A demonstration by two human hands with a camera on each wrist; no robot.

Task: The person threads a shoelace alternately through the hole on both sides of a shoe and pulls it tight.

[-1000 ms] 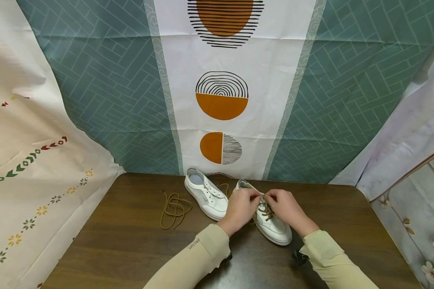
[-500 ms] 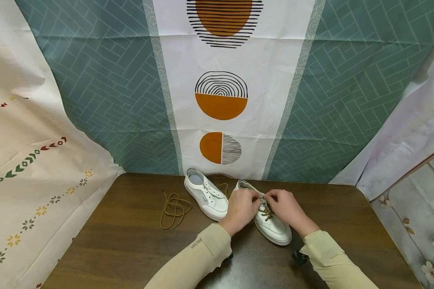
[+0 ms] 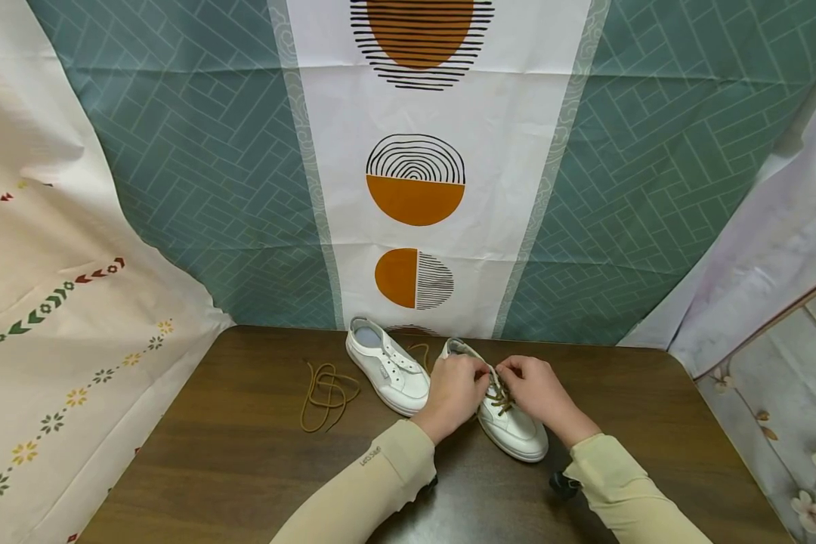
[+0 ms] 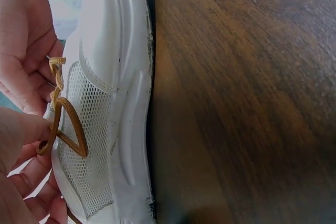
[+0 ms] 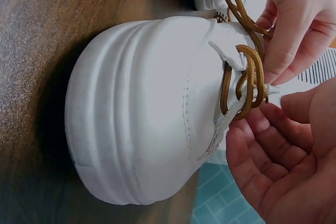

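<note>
My left hand (image 3: 452,387) pinches a brown shoelace (image 4: 72,124) beside the eyelets of a white sneaker (image 3: 513,434). A loop of this lace hangs over the sneaker's mesh side (image 4: 92,145). From the other side, my right hand (image 3: 533,384) has its curled fingers (image 5: 257,121) against the eyelet flap, with the thumb close by. Several rows near the toe are laced. The exact contact of the right thumb is hard to see. A second white sneaker (image 3: 394,378), with no lace in its visible eyelets, stands to the left, toe toward me.
A loose brown shoelace (image 3: 329,397) lies coiled on the dark wooden table (image 3: 245,468), left of the sneakers. Another bit of lace (image 3: 420,349) shows between the shoes. Patterned cloth (image 3: 415,136) hangs behind the table's back edge.
My left hand and forearm have shifted very slightly to the right. A little more of the sneaker's flap shows between the fingertips. The right hand and both shoes stay almost still.
</note>
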